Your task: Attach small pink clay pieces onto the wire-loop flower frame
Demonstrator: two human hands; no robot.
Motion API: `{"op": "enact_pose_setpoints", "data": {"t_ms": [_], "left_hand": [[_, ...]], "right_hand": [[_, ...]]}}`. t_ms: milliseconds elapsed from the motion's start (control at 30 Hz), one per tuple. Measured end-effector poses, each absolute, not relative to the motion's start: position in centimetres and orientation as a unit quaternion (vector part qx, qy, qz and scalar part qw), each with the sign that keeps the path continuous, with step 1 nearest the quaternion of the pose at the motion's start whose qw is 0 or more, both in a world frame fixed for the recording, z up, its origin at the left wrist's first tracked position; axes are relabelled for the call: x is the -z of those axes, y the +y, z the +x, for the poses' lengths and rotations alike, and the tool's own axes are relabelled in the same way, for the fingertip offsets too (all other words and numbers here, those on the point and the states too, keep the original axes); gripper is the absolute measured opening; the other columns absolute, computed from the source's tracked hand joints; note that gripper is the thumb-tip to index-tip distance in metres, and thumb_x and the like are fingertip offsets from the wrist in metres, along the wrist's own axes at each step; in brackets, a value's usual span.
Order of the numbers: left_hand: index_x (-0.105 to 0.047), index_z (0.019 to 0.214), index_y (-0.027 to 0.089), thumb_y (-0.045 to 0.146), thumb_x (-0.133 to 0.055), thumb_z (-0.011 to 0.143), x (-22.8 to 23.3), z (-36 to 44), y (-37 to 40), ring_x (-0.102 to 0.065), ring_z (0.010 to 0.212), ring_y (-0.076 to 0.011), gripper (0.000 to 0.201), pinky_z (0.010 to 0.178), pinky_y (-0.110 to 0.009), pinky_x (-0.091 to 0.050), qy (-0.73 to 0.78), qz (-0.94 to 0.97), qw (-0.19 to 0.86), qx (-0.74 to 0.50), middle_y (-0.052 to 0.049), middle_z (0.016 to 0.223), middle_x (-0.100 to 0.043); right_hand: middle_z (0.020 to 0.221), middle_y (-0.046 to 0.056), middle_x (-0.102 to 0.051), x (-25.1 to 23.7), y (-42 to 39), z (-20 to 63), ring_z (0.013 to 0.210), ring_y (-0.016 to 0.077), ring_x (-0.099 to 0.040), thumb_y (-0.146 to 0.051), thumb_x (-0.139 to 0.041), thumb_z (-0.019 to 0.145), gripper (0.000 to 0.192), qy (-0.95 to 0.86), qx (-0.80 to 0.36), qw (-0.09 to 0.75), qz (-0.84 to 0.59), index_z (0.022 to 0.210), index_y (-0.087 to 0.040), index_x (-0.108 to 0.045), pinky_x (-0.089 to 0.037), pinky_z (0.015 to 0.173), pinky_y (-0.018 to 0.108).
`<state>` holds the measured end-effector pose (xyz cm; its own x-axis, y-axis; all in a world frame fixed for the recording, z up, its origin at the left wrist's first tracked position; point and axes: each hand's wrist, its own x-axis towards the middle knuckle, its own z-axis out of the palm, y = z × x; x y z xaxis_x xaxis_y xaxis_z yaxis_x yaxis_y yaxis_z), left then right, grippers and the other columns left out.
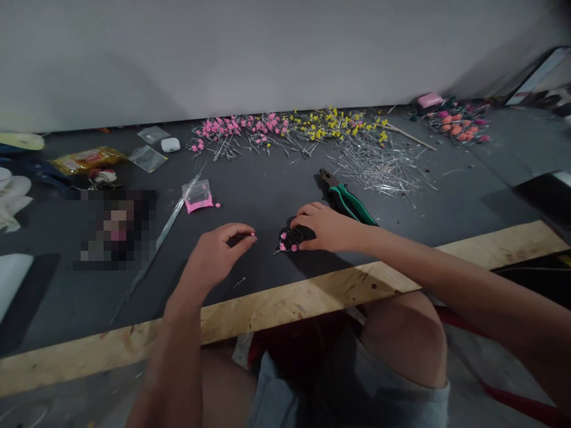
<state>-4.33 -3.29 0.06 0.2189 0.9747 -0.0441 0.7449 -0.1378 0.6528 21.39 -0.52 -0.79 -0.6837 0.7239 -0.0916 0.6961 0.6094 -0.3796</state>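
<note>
Left forearm [176, 362] nearest. Left hand [217, 251] pinches pink bead [253, 234]; dark lump [306, 232] lies rightward, apart, gripped by right hand [325, 227]; long axis unclear.

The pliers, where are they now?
The pliers lie right of centre in the head view, just beyond the right hand and nearer than the wire pile.

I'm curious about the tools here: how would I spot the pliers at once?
On the dark tabletop, find the loose heap of silvery wires toward the back. The pliers lie between that heap and the person's right hand. Their green and black colouring sets them apart from the wires.
</note>
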Motion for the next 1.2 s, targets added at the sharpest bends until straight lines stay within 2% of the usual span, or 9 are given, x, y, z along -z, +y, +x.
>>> {"op": "enact_pose_setpoints", "data": {"t_ms": [167,333,1200], "left_hand": [[-0.068,0.092,0.026,0.043,-0.054,0.082,0.4,-4.4,-3.4,-0.062,0.097,-0.0213,0.024,0.086,-0.033,-0.045,0.545,0.766,0.305,-0.150,-0.003,0.106,-0.069],[-0.069,0.089,0.025,0.039,-0.054,0.083,0.8,-3.7,-3.7,-0.060,0.101,-0.0209,0.021,0.092,-0.035,-0.044,0.502,0.806,0.279,-0.142,-0.003,0.104,-0.069],[-0.070,0.083,0.024,0.035,-0.057,0.082,1.3,-2.6,-3.2,-0.058,0.096,-0.0218,0.017,0.088,-0.039,-0.042,0.483,0.824,0.263,-0.137,-0.003,0.098,-0.069]], "right_hand": [[0.112,0.012,-0.055,1.0,-1.6,20.4,0.108,0.0295,-0.046,-0.043,-0.062,0.078,0.041,-0.881,-0.181,0.046,-0.435,0.111,-0.019,-0.059,-0.038,0.092,0.042],[0.111,0.012,-0.054,0.9,-2.4,19.6,0.107,0.0291,-0.045,-0.042,-0.062,0.078,0.039,-0.868,-0.176,0.051,-0.462,0.110,-0.019,-0.058,-0.037,0.091,0.041],[0.117,0.010,-0.049,1.7,-3.0,18.9,0.116,0.0312,-0.039,-0.044,-0.065,0.074,0.039,-0.820,-0.233,0.084,-0.516,0.108,-0.028,-0.059,-0.032,0.094,0.047]]}}
